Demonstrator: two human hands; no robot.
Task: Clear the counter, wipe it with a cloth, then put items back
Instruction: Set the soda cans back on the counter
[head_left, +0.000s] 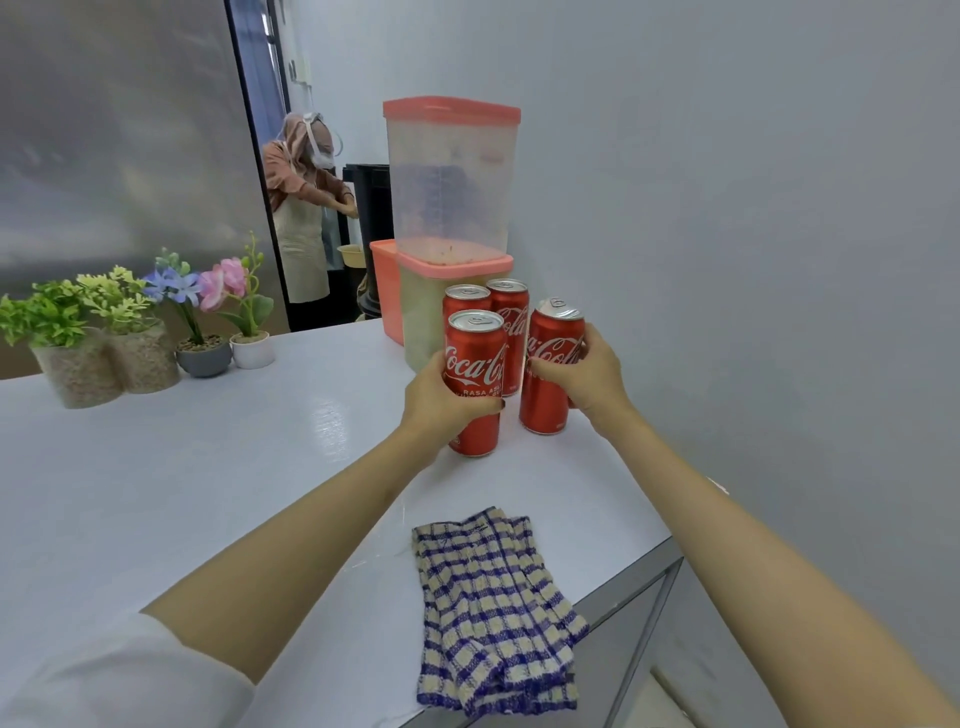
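Head view shows our left hand (441, 397) wrapped around the front can (475, 382) and our right hand (584, 374) clamped on the can at three o'clock (550, 366); both cans stand on the counter (208, 467). Two more cans (506, 322) wait at twelve, before the stacked containers (449, 182). The checked cloth (493, 613) lies folded at six. We judge clearing is barely begun, though putting back cannot be excluded; potted plants (130, 332) remain at nine.

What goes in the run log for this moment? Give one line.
left hand: gripping front red soda can | right hand: gripping right red soda can | blue-and-cream checked cloth: untouched on white counter
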